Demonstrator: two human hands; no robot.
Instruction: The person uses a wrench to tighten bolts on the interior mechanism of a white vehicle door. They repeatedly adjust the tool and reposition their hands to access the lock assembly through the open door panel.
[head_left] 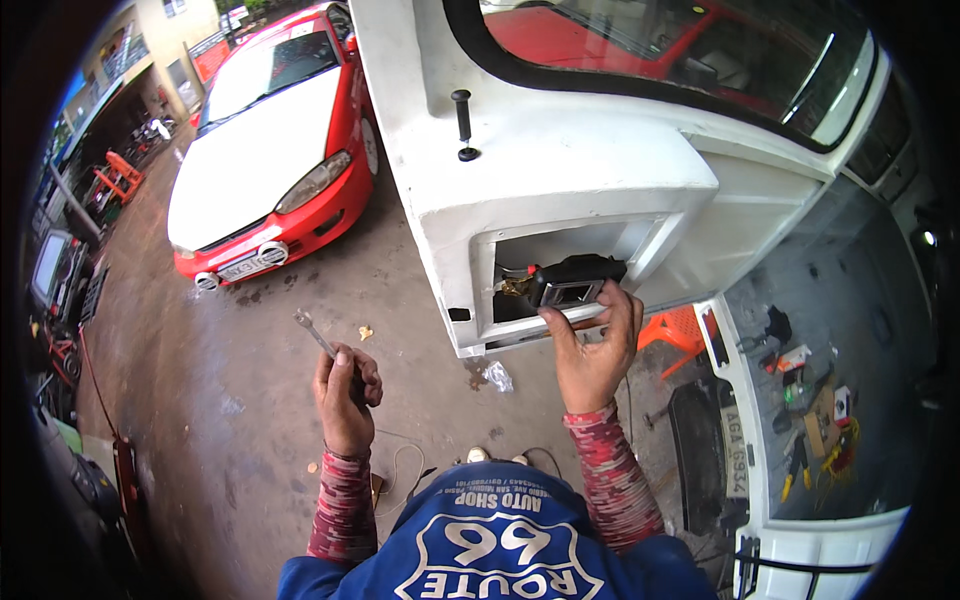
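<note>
My left hand (346, 398) is closed around a silver wrench (314, 329), its head pointing up and away to the left, over the floor. My right hand (598, 355) pinches a black door handle assembly (580, 270) with a shiny metal face between thumb and fingers. The assembly sits at a rectangular opening (483, 275) in the corner of a white vehicle door (560, 190). Brassy metal parts and a bit of red (518, 283) show beside it inside the opening. The back of the assembly is hidden.
A short black knob rod (463, 125) stands up from the door below its window. A car with red body and white hood (260, 165) is parked at the left. On the right, pliers (797, 465) and loose parts lie on a dark vehicle floor, near an orange plastic chair (675, 335).
</note>
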